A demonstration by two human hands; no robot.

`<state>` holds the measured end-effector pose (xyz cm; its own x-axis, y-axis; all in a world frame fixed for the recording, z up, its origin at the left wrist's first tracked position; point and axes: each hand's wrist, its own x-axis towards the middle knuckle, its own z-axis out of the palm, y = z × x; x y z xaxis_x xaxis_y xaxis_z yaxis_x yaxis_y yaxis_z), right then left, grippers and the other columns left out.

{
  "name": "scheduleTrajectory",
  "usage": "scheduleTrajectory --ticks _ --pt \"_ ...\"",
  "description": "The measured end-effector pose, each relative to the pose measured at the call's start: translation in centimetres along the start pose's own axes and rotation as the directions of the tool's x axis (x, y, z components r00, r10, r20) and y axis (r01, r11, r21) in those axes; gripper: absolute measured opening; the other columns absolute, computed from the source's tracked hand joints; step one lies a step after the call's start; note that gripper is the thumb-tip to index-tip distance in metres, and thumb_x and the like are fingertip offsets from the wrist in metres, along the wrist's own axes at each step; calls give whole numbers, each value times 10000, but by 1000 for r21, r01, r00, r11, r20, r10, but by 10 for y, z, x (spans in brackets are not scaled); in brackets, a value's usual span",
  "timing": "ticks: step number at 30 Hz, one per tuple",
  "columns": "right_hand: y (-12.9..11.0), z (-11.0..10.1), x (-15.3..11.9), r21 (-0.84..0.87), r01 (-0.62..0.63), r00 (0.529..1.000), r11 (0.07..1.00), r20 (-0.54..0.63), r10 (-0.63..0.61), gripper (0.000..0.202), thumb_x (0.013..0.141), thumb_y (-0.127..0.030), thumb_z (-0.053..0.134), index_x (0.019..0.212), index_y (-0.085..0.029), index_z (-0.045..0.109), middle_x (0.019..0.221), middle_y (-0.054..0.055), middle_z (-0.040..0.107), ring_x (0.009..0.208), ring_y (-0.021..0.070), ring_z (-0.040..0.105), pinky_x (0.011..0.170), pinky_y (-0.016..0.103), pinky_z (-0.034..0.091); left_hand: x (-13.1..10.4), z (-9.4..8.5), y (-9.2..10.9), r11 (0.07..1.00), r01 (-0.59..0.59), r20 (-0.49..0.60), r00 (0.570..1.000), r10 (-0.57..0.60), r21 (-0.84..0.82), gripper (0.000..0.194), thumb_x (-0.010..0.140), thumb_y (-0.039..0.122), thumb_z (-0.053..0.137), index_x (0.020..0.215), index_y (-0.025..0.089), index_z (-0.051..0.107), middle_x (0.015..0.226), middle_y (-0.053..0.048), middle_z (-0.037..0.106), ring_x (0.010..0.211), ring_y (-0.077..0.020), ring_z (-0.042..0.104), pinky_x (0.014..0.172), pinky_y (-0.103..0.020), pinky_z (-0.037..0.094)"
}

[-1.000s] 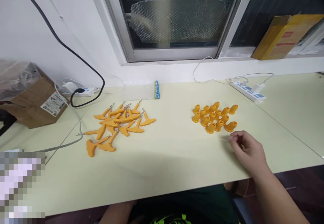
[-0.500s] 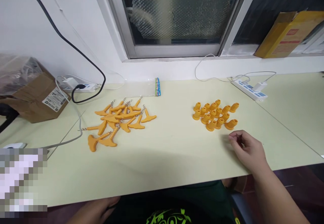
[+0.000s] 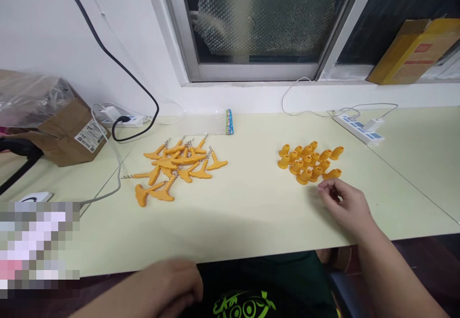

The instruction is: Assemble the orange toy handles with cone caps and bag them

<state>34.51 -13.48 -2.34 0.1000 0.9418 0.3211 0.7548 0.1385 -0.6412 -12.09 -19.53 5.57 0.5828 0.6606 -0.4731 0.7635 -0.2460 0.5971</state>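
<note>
Several yellow T-shaped handles with metal corkscrew tips [image 3: 179,162] lie in a loose pile on the left half of the pale table [image 3: 233,222]. Several yellow hollow cone-shaped pieces [image 3: 306,160] stand or lean in a cluster to the right. Just in front of that cluster is my right hand [image 3: 347,205], its fingers curled with thumb and fingertips close together; whether anything tiny is between them is hidden. My left hand [image 3: 178,282], blurred, is at the table's front edge below the handles, its fingers bent downward and mostly hidden.
A clear plastic bag with a blue strip [image 3: 229,122] lies behind the handles. Power strips [image 3: 359,128] with cables sit near the wall. An open cardboard box [image 3: 68,131] stands at the left, a black cable hanging beside it.
My left hand has risen from below the table edge and moved right. My right hand has shifted slightly left, nearer the cones. The whole view has shifted a little.
</note>
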Motion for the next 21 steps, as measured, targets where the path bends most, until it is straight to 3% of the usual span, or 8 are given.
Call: scheduleTrajectory --ticks 2,6,8,11,13,14,18,21 --pt "-21 -1 17 8 92 992 996 90 -92 137 946 -359 612 947 -228 652 750 18 645 626 155 568 578 285 451 10 -33 13 997 -80 -165 983 82 20 251 991 357 493 989 311 740 968 -9 756 843 -170 693 767 -244 531" --pt "-75 9 62 58 248 927 967 276 -254 126 938 -341 618 951 -219 651 808 35 678 690 166 608 629 293 466 72 -86 26 984 -152 -473 863 177 92 226 937 430 591 895 247 715 790 -11 708 693 -164 640 622 -250 462" --pt "-98 25 83 76 282 876 956 386 -290 141 925 -344 632 995 -225 659 828 35 689 720 171 627 636 286 463 113 -104 26 985 -124 -629 758 173 120 257 922 452 604 849 220 691 677 -3 650 625 -170 597 583 -265 410" --pt "-115 66 108 98 290 802 952 518 -298 165 887 -309 666 1030 -227 677 888 35 711 731 159 629 649 275 451 165 -117 17 993 -29 -842 528 111 113 305 932 472 572 802 209 656 593 7 578 551 -168 511 551 -288 328" --pt "-113 95 116 99 267 804 958 526 -279 126 860 -257 670 979 -215 679 852 23 702 709 148 607 641 267 430 187 -116 5 995 7 -892 444 89 103 303 953 442 525 798 210 642 619 1 589 573 -172 510 571 -295 319" --pt "-109 108 118 112 247 823 963 500 -269 101 859 -226 651 955 -208 674 814 14 687 697 142 591 639 265 420 193 -114 -1 994 24 -888 451 89 111 298 955 430 515 795 213 642 630 -1 596 584 -175 516 580 -298 319" --pt "-87 133 118 256 163 834 953 480 -272 65 840 -215 636 887 -186 669 750 -5 635 675 129 555 649 261 428 197 -110 -25 979 -25 -797 577 178 201 258 917 401 556 765 212 645 690 -18 644 658 -189 561 632 -305 372" --pt "-74 130 117 372 57 835 927 491 -248 116 836 -272 641 898 -179 672 769 -3 622 698 135 558 646 261 439 195 -113 -38 985 -74 -804 569 169 154 227 892 386 588 788 202 669 732 -30 670 685 -190 578 670 -308 421"
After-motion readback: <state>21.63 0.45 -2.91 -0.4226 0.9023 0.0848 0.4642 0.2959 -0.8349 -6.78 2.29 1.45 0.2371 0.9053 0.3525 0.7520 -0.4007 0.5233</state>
